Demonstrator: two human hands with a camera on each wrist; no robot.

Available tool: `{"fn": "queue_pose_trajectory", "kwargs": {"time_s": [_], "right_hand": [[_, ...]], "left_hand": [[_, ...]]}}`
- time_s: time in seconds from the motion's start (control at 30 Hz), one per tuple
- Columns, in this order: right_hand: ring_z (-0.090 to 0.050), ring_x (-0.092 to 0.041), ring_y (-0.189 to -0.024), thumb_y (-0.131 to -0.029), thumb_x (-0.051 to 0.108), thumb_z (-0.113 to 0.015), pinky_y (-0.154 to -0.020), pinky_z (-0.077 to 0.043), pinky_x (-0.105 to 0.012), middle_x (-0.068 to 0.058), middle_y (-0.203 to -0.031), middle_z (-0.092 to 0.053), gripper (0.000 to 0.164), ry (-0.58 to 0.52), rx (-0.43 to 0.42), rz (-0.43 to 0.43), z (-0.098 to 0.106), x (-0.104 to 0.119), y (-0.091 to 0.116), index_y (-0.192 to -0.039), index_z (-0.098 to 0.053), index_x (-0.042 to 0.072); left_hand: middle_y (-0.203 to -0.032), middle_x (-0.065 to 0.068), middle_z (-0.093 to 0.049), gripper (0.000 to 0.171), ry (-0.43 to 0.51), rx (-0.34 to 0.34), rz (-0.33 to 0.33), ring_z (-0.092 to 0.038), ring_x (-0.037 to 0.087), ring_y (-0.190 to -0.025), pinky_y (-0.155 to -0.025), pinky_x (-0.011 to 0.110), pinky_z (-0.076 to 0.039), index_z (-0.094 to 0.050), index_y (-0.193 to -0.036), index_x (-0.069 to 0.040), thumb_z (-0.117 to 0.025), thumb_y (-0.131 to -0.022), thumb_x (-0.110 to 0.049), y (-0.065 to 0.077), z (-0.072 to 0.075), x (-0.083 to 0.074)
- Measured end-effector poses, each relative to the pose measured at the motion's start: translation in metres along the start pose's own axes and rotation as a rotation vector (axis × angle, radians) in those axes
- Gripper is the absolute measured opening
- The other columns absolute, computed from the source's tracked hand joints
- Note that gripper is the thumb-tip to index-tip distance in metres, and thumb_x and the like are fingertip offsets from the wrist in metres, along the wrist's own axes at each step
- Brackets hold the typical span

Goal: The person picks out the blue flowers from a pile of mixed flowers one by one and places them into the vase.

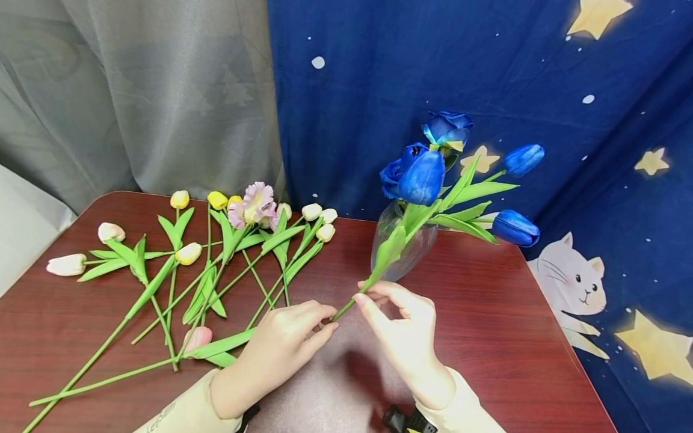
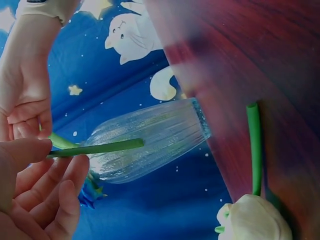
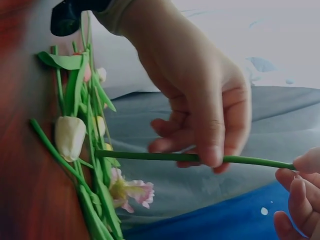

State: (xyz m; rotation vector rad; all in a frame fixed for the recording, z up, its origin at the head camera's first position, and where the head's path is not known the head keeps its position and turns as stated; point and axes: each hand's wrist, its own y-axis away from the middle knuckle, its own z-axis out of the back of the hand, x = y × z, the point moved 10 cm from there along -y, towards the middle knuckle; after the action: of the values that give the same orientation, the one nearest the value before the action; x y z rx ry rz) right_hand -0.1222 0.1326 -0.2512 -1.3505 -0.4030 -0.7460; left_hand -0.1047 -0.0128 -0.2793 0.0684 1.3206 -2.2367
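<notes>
A blue artificial tulip slants across the front of a clear ribbed glass vase, stem end down toward the front left. My left hand pinches its green stem near the lower end, with a short length sticking out past the fingers. Higher up the same stem, below the leaf, my right hand pinches it between thumb and fingers. Behind the held bloom, blue roses and two more blue tulips lean out around the vase mouth, which is partly hidden.
Loose white, yellow and pink tulips lie crossed over the left half of the dark red table. Among them is a ruffled lilac flower. A blue star-patterned curtain hangs right behind the vase, a grey one at left.
</notes>
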Motion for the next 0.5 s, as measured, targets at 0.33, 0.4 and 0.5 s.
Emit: {"fn": "queue_pose_trajectory", "kwargs": {"time_s": [0.33,0.4,0.5], "right_hand": [[-0.056,-0.009,-0.059,-0.072,-0.012,-0.073,-0.058,-0.045,-0.018,-0.008,-0.072,-0.068,0.014,0.036,-0.157,0.057,0.031,0.016,-0.016,-0.081,-0.072,-0.002],[-0.056,-0.010,-0.059,-0.073,-0.010,-0.073,-0.059,-0.045,-0.019,-0.009,-0.074,-0.069,0.010,0.045,-0.204,0.056,0.041,0.017,-0.020,-0.079,-0.071,-0.002],[-0.057,-0.009,-0.059,-0.073,-0.011,-0.073,-0.058,-0.045,-0.020,-0.010,-0.078,-0.070,0.007,0.057,-0.273,0.053,0.055,0.019,-0.025,-0.076,-0.069,-0.005]], "left_hand": [[-0.078,-0.009,-0.063,0.012,-0.031,0.061,0.048,-0.057,0.005,-0.062,-0.056,0.019,-0.046,-0.068,-0.089,-0.011,-0.069,-0.079,-0.005,0.006,-0.012,0.013],[-0.077,-0.009,-0.063,0.010,-0.043,0.073,0.060,-0.057,0.005,-0.062,-0.055,0.020,-0.046,-0.068,-0.088,-0.011,-0.068,-0.080,-0.006,0.008,-0.014,0.015],[-0.078,-0.010,-0.064,0.009,-0.048,0.099,0.086,-0.057,0.004,-0.062,-0.055,0.021,-0.046,-0.069,-0.088,-0.011,-0.067,-0.081,-0.006,0.010,-0.018,0.020]]}}
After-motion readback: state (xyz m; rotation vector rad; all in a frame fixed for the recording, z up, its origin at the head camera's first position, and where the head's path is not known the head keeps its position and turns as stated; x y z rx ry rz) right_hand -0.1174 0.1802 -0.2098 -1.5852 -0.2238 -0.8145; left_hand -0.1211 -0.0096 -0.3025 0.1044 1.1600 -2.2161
